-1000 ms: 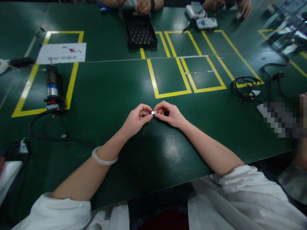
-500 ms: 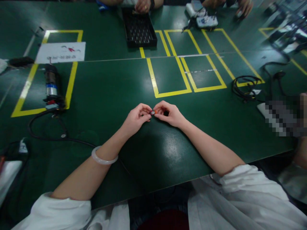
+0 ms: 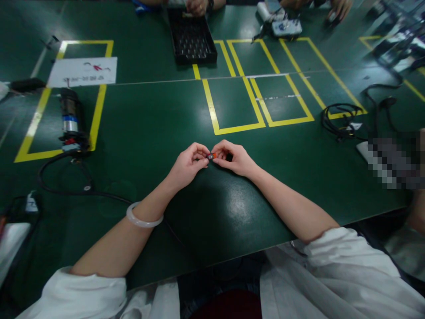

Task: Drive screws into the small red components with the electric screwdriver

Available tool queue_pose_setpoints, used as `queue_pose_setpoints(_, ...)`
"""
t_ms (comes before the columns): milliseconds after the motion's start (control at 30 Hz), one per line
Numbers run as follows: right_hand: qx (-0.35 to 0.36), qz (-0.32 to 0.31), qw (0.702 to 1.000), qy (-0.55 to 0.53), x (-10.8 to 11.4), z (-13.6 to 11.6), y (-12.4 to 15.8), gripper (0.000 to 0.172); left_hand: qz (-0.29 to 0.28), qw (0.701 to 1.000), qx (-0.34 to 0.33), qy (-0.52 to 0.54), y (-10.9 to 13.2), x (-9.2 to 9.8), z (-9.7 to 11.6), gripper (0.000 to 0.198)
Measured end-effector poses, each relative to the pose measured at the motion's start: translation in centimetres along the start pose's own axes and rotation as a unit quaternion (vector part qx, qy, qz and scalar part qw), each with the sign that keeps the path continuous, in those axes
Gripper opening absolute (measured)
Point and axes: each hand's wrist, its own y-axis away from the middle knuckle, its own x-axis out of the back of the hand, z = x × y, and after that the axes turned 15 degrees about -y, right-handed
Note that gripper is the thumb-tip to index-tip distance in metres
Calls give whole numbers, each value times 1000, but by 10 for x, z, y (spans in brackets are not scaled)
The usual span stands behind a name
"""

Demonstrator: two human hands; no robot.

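Note:
Between my fingertips, just above the green table (image 3: 149, 119), is a small part (image 3: 211, 156) with an orange end, a silvery middle and a dark end; its exact kind is too small to make out. My left hand (image 3: 190, 161) pinches the dark end with thumb and fingers. From the other side, my right hand (image 3: 234, 158) pinches the orange end. Both hands are closed and nearly touch at the tips. A pale bangle (image 3: 143, 217) circles my left forearm.
A black tray (image 3: 212, 57) holding small parts stands at the far side near another person's hand (image 3: 196, 6). At left lie a dark cylindrical tool (image 3: 70, 117) with a cable and a white sheet (image 3: 83, 72). A coiled cable (image 3: 340, 122) lies right. Yellow tape outlines rectangles.
My hands and the small part keep nearly the same place. Across the table, another person's hand at the upper right has shifted slightly.

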Motion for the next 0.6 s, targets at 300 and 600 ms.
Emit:
queue_pose_setpoints(300,20,-6,1000,2,-1,-2,0,14,12,1000,-9,-16,-1,1,1,24)
queue_pose_setpoints(600,28,-12,999,10,-1,0,0,14,14,1000,-5,-17,-1,0,0,23)
